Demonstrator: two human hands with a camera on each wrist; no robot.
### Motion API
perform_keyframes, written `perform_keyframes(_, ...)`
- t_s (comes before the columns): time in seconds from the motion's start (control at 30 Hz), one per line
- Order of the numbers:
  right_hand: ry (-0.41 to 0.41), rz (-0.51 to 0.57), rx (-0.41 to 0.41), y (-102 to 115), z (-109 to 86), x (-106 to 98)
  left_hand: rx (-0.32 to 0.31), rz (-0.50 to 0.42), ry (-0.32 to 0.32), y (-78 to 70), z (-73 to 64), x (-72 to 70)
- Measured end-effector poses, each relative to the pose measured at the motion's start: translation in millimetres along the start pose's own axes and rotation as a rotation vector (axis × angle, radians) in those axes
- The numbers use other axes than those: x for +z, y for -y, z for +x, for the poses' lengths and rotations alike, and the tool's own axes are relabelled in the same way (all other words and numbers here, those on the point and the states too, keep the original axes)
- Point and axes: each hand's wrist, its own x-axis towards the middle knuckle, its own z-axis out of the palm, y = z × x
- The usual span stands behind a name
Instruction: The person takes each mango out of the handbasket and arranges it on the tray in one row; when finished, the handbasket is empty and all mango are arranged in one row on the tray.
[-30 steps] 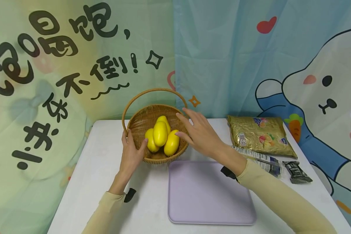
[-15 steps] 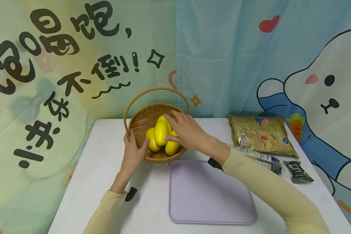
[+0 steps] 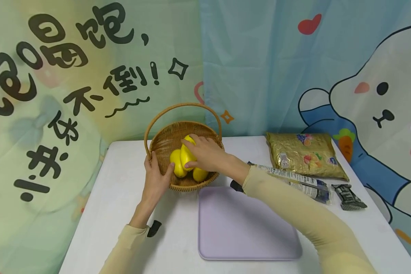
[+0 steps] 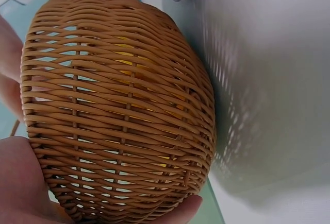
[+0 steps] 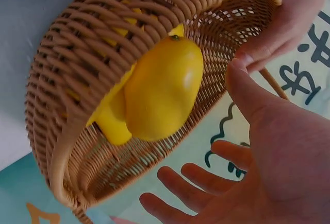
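A brown wicker basket (image 3: 164,142) with a tall handle tilts toward me on the table, holding several yellow mangoes (image 3: 178,163). My left hand (image 3: 156,177) grips its left side, thumb over the rim; the left wrist view shows the woven outside (image 4: 124,105) of the basket between fingers and thumb. Over the mangoes is my right hand (image 3: 205,154), its fingers and thumb spread to either side of the top mango (image 5: 165,87). In the right wrist view the right hand's fingers (image 5: 191,183) look loosely spread and apart from that mango. The hand partly hides the fruit in the head view.
A lilac tray (image 3: 248,228) lies in front of the basket to the right. Farther right are a gold fruit-print bag (image 3: 306,156), a long printed packet (image 3: 294,179) and a small dark wrapped snack (image 3: 349,197). A printed curtain (image 3: 239,68) hangs behind the white table (image 3: 99,220).
My right hand has moved left and inward, from the basket's right rim to over the top mango. The left hand keeps its hold on the basket.
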Motion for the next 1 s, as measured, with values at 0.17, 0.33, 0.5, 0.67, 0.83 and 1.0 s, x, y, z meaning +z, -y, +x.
perform_keyframes(0.17, 0.061, 0.032, 0.006, 5, 9.2, 8, 0.002, 0.004, -0.006, 0.1, -0.9, 0.3)
perform_keyframes(0.33, 0.102, 0.034, 0.023, 6, 15.5, 14, 0.006, 0.004, -0.004, -0.2, -2.2, 1.1)
perform_keyframes(0.5, 0.138, 0.035, 0.042, 5, 20.3, 16, 0.024, 0.004, -0.008, -0.7, -4.4, 2.0)
perform_keyframes(0.67, 0.16, 0.027, 0.051, 5, 23.4, 18, 0.04, 0.004, -0.01, -2.9, -6.6, 2.3)
perform_keyframes(0.83, 0.161, 0.039, 0.049, 5, 23.6, 18, 0.057, 0.004, -0.023, -5.1, -7.0, 2.3)
perform_keyframes(1.0, 0.166, 0.106, 0.061, 3, 23.2, 18, 0.061, 0.004, -0.023, -4.9, -6.9, 2.4)
